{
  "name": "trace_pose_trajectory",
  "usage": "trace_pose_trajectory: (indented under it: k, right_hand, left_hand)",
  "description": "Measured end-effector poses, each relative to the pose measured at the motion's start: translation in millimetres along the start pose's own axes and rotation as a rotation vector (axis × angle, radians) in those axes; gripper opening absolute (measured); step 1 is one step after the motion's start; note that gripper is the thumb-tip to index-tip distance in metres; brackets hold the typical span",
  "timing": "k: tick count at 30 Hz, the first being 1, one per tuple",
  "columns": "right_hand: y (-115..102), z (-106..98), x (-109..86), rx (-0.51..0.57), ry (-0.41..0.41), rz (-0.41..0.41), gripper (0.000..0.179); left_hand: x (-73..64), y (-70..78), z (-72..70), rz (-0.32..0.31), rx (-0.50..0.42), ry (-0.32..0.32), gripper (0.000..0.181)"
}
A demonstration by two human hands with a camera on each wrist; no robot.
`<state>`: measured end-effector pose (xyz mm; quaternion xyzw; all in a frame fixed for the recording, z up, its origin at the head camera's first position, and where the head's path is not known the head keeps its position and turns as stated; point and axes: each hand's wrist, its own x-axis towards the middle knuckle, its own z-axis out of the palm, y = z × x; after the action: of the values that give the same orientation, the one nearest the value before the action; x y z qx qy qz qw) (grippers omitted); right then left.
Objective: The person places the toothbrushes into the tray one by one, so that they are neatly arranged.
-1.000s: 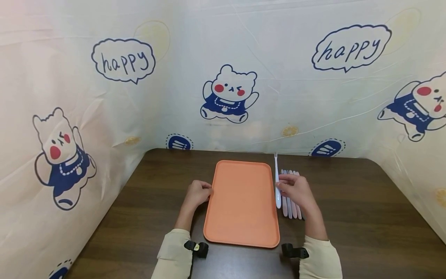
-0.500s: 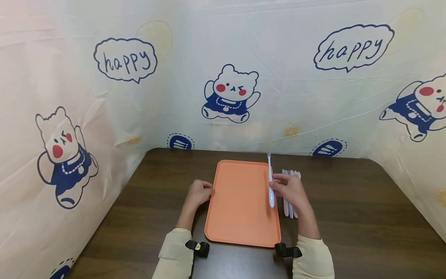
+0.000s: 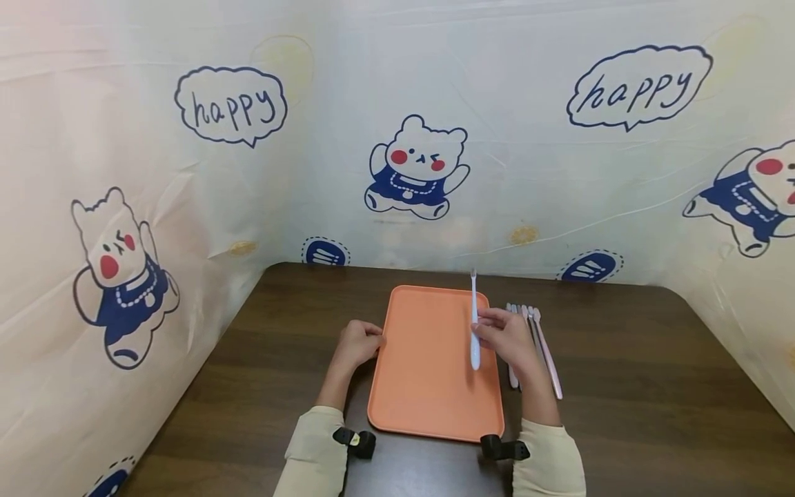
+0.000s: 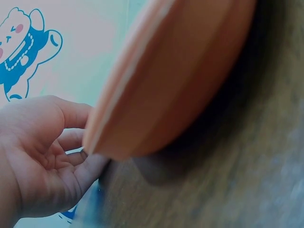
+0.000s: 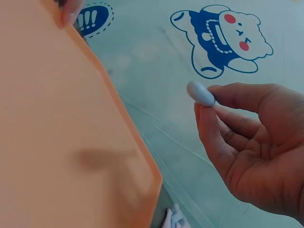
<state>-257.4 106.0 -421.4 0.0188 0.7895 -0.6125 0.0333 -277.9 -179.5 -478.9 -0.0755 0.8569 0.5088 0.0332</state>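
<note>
Between the thumb and fingers of my right hand (image 3: 504, 338) a pale blue toothbrush (image 3: 475, 331) is pinched, its head pointing away. It is held above the right part of an orange tray (image 3: 428, 373), and in the right wrist view the toothbrush's rounded handle end (image 5: 200, 93) shows, apart from the tray. My left hand (image 3: 358, 343) holds the tray's left edge; in the left wrist view its thumb and fingers (image 4: 78, 114) pinch the rim. To the right of the tray several more toothbrushes (image 3: 549, 359) lie side by side, partly hidden by my right hand and forearm.
A dark wooden table (image 3: 627, 386) bears the tray and the toothbrushes. Behind it and at both sides hangs a pale printed curtain (image 3: 522, 172) with bear figures. Each sleeve has a black strap (image 3: 506, 449) at the wrist.
My right hand has lifted the toothbrush from beside the other toothbrushes and carried it left over the tray. My left hand stays at the tray's left edge.
</note>
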Motion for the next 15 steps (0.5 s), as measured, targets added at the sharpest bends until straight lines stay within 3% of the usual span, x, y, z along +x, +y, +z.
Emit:
trace_pose_trajectory:
  k: [15]
  right_hand:
    - [-5,20,2.5,0.059,0.022,-0.021,0.041]
  left_hand:
    - [0.2,-0.5,-1.1,-0.009,-0.018,-0.007,0.018]
